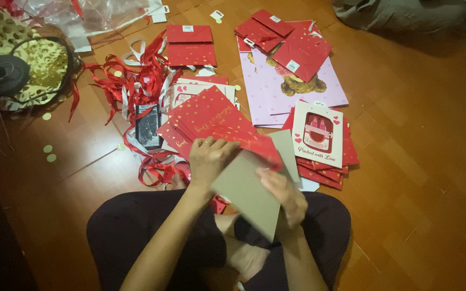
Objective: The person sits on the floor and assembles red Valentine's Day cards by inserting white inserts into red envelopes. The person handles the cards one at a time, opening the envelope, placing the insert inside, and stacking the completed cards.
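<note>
Fingers of the left hand [210,159] curl over the upper corner of a grey-brown card [250,189], thumb underneath, while the right hand [286,195] pinches the same card along its right edge, fingers closed on it. The card is flat, plain and unprinted on the side that shows, a long rectangle held above the lap of a person sitting cross-legged. Its long axis runs on a slant, from upper left near the left hand down toward the right knee, its lower corner pointing at the lap. Its top edge tucks under a red paper bag [214,121] sprinkled with gold hearts, the top one of a fanned stack lying just beyond the hands. A second grey card [287,153] lies half hidden behind the first, beside the right hand.

Left of the stack, tangled red ribbon [136,81] spreads over the wooden floor [422,145], with a dark phone [148,125] lying in it. To the right sits a pile of small red bags topped by a white gift bag [317,133]; beyond it lies a pink bag with a teddy bear [297,81]. Bare floor opens well to the right and near left of the knees.
</note>
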